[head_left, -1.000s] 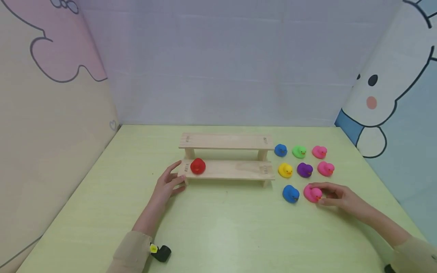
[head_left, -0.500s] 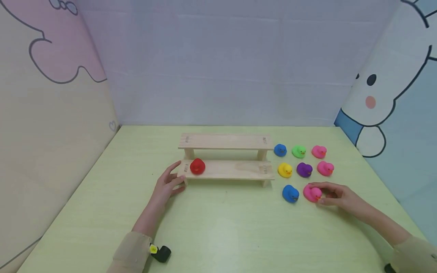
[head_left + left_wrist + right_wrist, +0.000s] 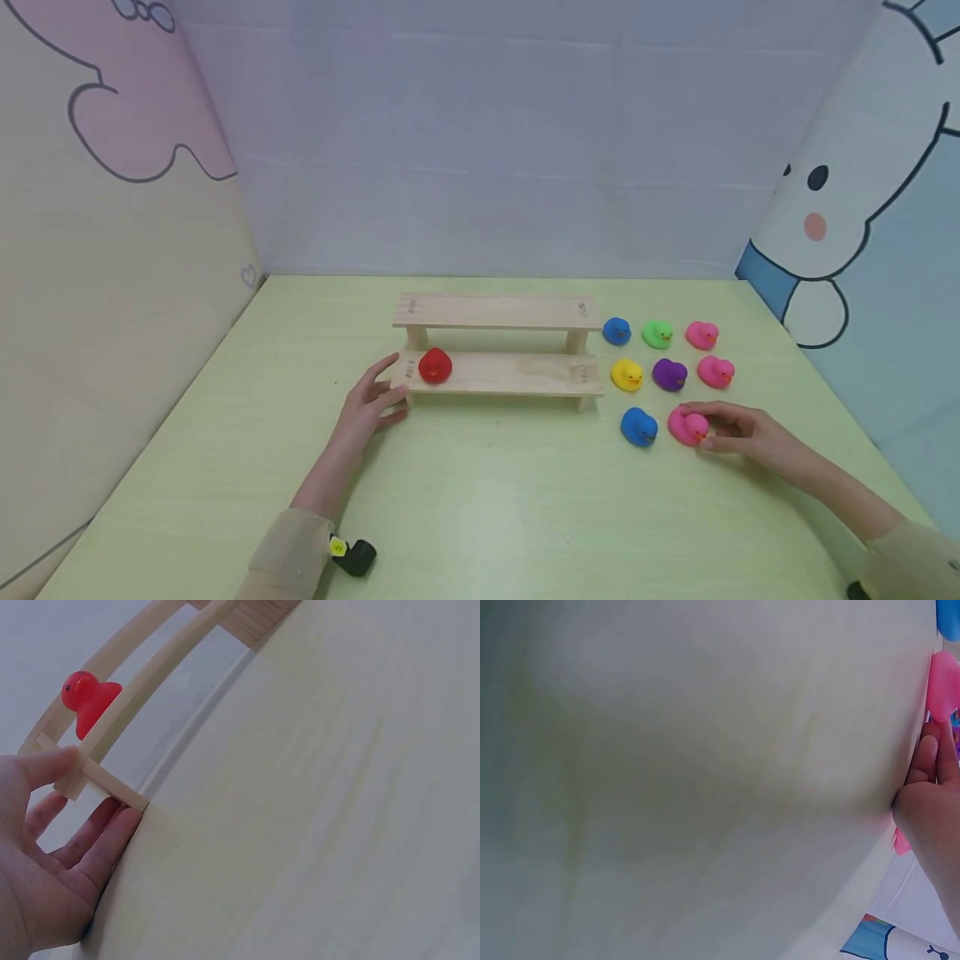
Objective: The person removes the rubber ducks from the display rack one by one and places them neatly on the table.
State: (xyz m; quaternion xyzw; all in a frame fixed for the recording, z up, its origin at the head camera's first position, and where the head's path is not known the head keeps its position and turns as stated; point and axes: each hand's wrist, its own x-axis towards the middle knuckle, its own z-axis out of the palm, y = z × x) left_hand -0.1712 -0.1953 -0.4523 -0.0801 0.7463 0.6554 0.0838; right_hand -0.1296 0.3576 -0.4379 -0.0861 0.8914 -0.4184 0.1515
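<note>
A two-tier wooden shelf (image 3: pixel 517 371) stands on the table, with a red rubber duck (image 3: pixel 435 366) at the left of its lower board. My left hand (image 3: pixel 367 406) holds the lower board's left end. In the left wrist view, the thumb (image 3: pixel 52 763) lies at the board's corner and the other fingers reach to the leg below. At the right, my right hand (image 3: pixel 750 435) pinches a pink rubber duck (image 3: pixel 686 426) between thumb and fingers, low at the tabletop. The right wrist view shows only part of this hand (image 3: pixel 934 795) and duck (image 3: pixel 945 686).
Right of the shelf stand more rubber ducks: blue (image 3: pixel 617 331), green (image 3: pixel 657 334), yellow (image 3: pixel 627 375), purple (image 3: pixel 670 374), two pink (image 3: pixel 702 335), and another blue duck (image 3: pixel 639 427) left of the held one. A pale wall sheet (image 3: pixel 495 150) rises behind the table (image 3: pixel 480 517).
</note>
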